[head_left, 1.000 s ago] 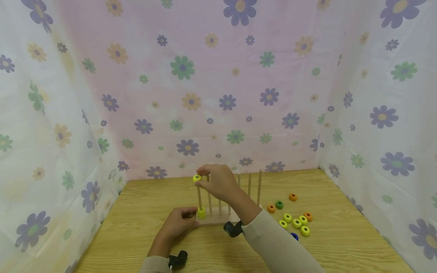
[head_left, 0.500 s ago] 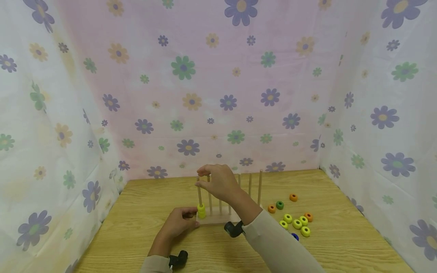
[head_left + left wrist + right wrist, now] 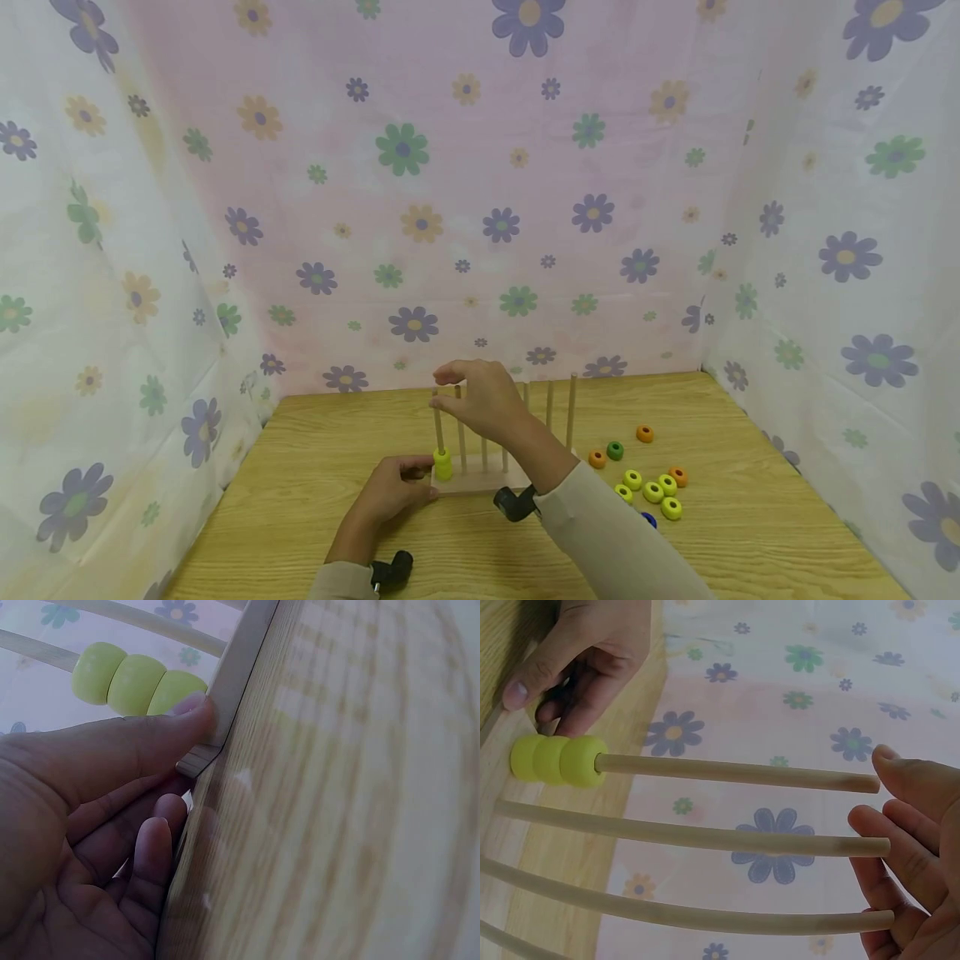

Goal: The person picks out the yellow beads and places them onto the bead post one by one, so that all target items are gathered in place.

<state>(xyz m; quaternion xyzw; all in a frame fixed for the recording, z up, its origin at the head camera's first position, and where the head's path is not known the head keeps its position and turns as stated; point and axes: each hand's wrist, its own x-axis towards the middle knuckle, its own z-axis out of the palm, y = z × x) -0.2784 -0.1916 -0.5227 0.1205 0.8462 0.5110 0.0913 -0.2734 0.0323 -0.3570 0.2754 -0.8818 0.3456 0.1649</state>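
A wooden peg rack [image 3: 480, 480] stands on the table with a row of upright pegs. Three yellow beads [image 3: 559, 760] are stacked at the bottom of its leftmost peg [image 3: 739, 771]. My left hand [image 3: 393, 492] holds the left end of the rack's base, thumb on the front edge and fingers behind, as the left wrist view shows. At the top of the leftmost peg is my right hand [image 3: 483, 404], thumb and fingers apart with nothing held between them. In the right wrist view the thumb is close to the peg's tip; whether they touch I cannot tell.
Right of the rack lie several loose yellow beads [image 3: 652, 492], orange beads [image 3: 644, 434], a green bead [image 3: 615, 451] and a blue bead [image 3: 648, 520] partly hidden by the right sleeve. Flowered cloth [image 3: 480, 208] surrounds the wooden table [image 3: 300, 458] on the back and sides.
A yellow bead, between my right thumb and fingers at the peg's top one second ago, has dropped down the peg onto the two below. Both hands have stayed almost in place.
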